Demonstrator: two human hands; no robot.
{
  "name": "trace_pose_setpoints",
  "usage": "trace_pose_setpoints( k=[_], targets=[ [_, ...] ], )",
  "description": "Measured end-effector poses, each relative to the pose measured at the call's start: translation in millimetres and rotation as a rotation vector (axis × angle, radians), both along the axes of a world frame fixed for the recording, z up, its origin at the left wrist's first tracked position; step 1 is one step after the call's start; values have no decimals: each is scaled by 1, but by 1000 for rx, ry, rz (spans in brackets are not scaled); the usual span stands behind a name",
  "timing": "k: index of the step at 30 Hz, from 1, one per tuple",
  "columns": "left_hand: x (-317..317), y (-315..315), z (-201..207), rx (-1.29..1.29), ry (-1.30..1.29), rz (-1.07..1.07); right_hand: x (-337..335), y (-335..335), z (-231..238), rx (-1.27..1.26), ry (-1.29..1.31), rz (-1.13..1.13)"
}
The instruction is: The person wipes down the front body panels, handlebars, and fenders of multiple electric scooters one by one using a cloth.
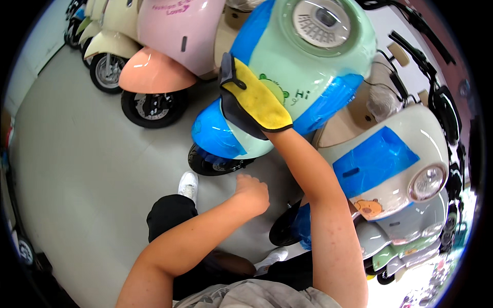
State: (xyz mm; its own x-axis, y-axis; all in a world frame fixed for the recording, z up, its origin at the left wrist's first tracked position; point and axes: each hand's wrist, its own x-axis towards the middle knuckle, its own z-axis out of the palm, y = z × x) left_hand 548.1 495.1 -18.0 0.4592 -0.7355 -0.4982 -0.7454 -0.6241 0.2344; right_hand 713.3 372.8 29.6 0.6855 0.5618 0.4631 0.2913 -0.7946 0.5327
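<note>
1. Mint-green scooter (328, 61) stands directly ahead of the person on the grey floor (92, 179), between a pink scooter (169, 36) on the left and a cream scooter (429, 133) on the right.
2. Its long axis slants from the front wheel (215, 167), low and nearest the person, up and to the right toward the round headlight (323, 23).
3. Of the two hands, the right hand (251, 95) is nearer: it wears a yellow-and-dark mitt (264, 105) and appears to rest against the front panel, just above the fender. The mitt lies crosswise to the scooter's axis, cuff toward the lower right.
4. Inside the mitt, the fingers are hidden, so I cannot tell how far that hand is spread.
5. Left hand (252, 195) sits below the front wheel, apart from the bodywork, fingers curled into a loose fist; nothing shows in its grasp.
6. Blue film (334, 100) covers parts of the panel and fender.
</note>
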Motion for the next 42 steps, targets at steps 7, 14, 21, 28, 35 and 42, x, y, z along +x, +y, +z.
trace_pose_setpoints(
  k=[7,14,21,28,35,42],
  targets=[
    [-2,5,2,-27,36,-62,-29,-27,19,367,-86,130],
    [-10,9,1,-30,-7,-127,-63,-49,12,477,-170,-11],
    [-9,16,7,-37,21,-168,-79,-73,-32,732,-313,-333],
    [-8,29,2,-78,-21,-159,-65,-80,-46,931,-636,-360],
    [-17,34,3,-138,-39,-221,-42,-97,35,889,-641,-390],
    [-30,32,13,-198,5,-278,-15,-114,128,881,-749,-92]
  ],
)
